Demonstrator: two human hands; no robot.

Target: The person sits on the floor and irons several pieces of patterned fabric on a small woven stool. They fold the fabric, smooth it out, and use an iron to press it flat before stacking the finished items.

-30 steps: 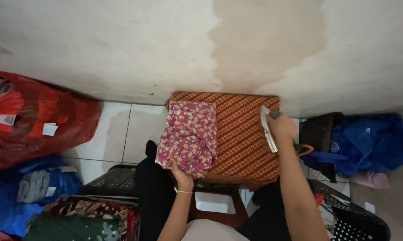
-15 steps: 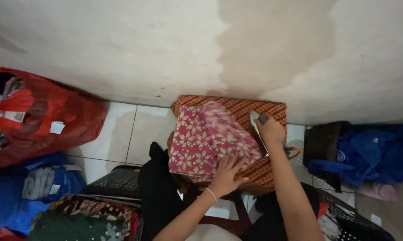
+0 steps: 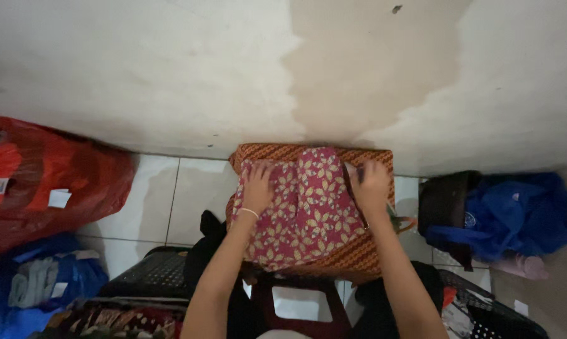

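A pink cloth with a yellow flower print [image 3: 311,210] lies spread on a small board covered in brown patterned fabric [image 3: 365,257] against the wall. My left hand [image 3: 258,187] rests on the cloth's upper left part, fingers curled at its top edge. My right hand [image 3: 370,185] grips the cloth's upper right edge, where a dark fold line runs down. A green and orange object [image 3: 401,223] pokes out beside my right wrist; what it is stays unclear.
A red plastic bag [image 3: 57,188] and a blue bag [image 3: 38,289] sit on the left. A black basket [image 3: 148,276] holds clothes at lower left. On the right lie a blue bag [image 3: 522,213], a black bag [image 3: 443,207] and another basket [image 3: 494,317]. White floor tiles [image 3: 189,194].
My right hand let go of the iron it held at the board's right edge and moved onto the cloth. The cloth shifted toward the board's middle, and my left hand moved up to its top.
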